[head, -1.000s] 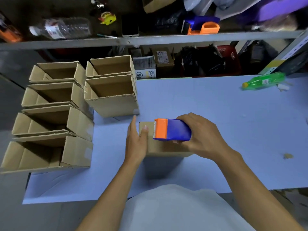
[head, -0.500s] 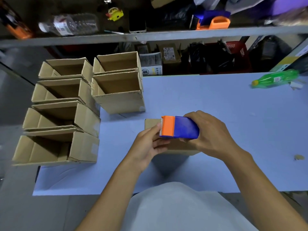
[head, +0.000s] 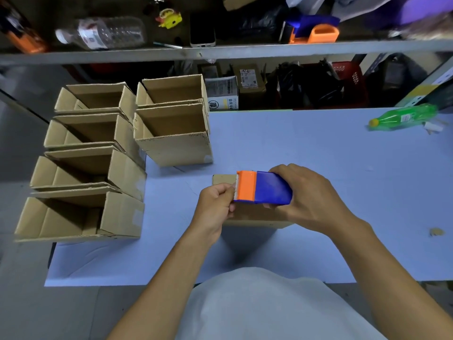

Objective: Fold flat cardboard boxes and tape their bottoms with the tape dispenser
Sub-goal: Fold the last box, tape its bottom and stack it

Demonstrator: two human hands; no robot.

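- Head view: your right hand (head: pixel 316 197) has its grip wrapped round the blue-and-orange tape dispenser (head: pixel 263 188), held just over the cardboard box (head: pixel 255 214) sitting on the blue bench (head: pixel 306 148) in front of you.
- Your left hand (head: pixel 215 207) is curled up at the dispenser's orange toothed end, fingertips pinching there; can't really tell if there's tape in them.
- Six folded open boxes (head: pixel 171 133) are lined up far left.
- A green bottle (head: pixel 404 116) lies far right.

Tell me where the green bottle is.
In the head view, the green bottle lies on its side at the far right of the blue table, just below the shelving.
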